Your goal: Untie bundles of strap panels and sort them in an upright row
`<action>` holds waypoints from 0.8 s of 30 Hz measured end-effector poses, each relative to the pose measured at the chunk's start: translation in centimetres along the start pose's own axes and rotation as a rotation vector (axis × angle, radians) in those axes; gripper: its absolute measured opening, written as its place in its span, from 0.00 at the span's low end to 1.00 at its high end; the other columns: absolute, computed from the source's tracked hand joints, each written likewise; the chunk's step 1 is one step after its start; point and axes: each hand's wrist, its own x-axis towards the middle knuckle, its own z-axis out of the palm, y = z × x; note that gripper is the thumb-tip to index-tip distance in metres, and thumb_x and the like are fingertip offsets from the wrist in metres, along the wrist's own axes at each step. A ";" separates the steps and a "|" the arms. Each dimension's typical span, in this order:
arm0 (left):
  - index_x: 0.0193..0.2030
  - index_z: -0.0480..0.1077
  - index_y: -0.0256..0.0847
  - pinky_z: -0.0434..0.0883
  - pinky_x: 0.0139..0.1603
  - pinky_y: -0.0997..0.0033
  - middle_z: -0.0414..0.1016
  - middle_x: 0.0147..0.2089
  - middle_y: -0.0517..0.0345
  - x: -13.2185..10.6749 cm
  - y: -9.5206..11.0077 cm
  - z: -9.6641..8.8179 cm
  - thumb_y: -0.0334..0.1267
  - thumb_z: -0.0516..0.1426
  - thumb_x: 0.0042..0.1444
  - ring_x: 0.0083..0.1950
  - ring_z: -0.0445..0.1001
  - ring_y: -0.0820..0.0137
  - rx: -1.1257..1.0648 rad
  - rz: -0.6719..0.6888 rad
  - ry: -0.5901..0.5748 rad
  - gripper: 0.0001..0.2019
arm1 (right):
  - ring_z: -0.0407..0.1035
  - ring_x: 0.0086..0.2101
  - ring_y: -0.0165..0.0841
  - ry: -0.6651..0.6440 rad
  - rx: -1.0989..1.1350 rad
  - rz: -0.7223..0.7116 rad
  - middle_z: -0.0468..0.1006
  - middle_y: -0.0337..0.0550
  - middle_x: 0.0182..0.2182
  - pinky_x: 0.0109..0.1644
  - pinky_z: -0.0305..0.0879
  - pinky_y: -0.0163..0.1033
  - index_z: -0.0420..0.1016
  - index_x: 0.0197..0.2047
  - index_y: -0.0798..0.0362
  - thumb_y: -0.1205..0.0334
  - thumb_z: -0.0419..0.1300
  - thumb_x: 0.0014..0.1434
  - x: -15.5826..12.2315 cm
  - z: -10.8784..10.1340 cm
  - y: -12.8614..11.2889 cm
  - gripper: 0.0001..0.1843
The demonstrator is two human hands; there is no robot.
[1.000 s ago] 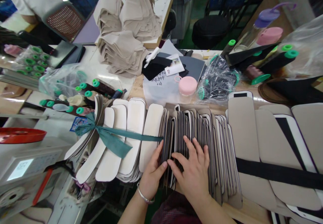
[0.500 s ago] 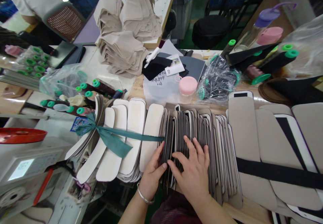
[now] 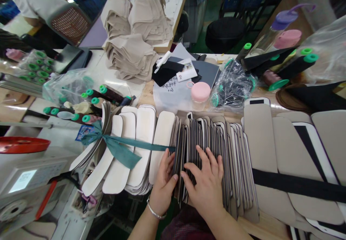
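My open left hand (image 3: 163,186) rests flat against the upright stack of padded panels (image 3: 205,135). My right hand (image 3: 204,189) lies open, fingers spread across its edges.

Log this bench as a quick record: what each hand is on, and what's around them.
Left hand: flat against the side of a standing row of beige, dark-edged padded panels
Right hand: fingers spread over that row
Left wrist: silver bangle
Beside row: rounded cream panels tied with a teal ribbon
Rest: green-capped thread spools; folded beige fabric pile; pink-lidded jar
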 end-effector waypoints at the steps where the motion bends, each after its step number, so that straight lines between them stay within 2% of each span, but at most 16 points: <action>1: 0.71 0.46 0.56 0.50 0.73 0.51 0.51 0.73 0.56 -0.1 0.1 0.0 0.40 0.54 0.64 0.73 0.51 0.61 0.067 0.039 0.025 0.31 | 0.45 0.67 0.47 -0.002 -0.001 -0.003 0.53 0.34 0.69 0.70 0.34 0.65 0.78 0.41 0.38 0.50 0.58 0.60 0.0 0.0 0.0 0.09; 4: 0.62 0.63 0.54 0.48 0.73 0.49 0.55 0.70 0.56 -0.6 0.3 0.0 0.39 0.49 0.66 0.72 0.51 0.60 0.362 0.122 0.064 0.19 | 0.44 0.68 0.47 0.001 0.001 -0.002 0.54 0.34 0.69 0.70 0.34 0.65 0.78 0.41 0.38 0.50 0.58 0.60 -0.1 0.0 0.1 0.08; 6: 0.57 0.68 0.52 0.49 0.73 0.48 0.57 0.69 0.56 -0.8 0.5 0.0 0.39 0.47 0.67 0.72 0.52 0.60 0.490 0.130 0.058 0.16 | 0.44 0.67 0.47 0.003 -0.003 -0.003 0.54 0.34 0.69 0.70 0.34 0.65 0.78 0.41 0.38 0.50 0.58 0.61 0.0 0.1 0.2 0.08; 12: 0.56 0.66 0.50 0.51 0.72 0.47 0.56 0.68 0.52 -0.6 0.4 -0.1 0.41 0.54 0.64 0.71 0.53 0.59 0.525 0.106 0.025 0.14 | 0.44 0.67 0.48 -0.007 -0.004 -0.005 0.53 0.33 0.69 0.70 0.34 0.65 0.78 0.42 0.37 0.51 0.58 0.61 0.1 0.2 0.3 0.09; 24: 0.56 0.65 0.52 0.45 0.73 0.50 0.56 0.68 0.56 -0.5 -0.4 -0.5 0.42 0.52 0.65 0.72 0.49 0.64 0.381 0.042 0.015 0.13 | 0.44 0.68 0.47 0.018 0.033 0.034 0.54 0.32 0.69 0.71 0.31 0.62 0.78 0.40 0.38 0.50 0.62 0.57 0.1 0.2 -0.1 0.08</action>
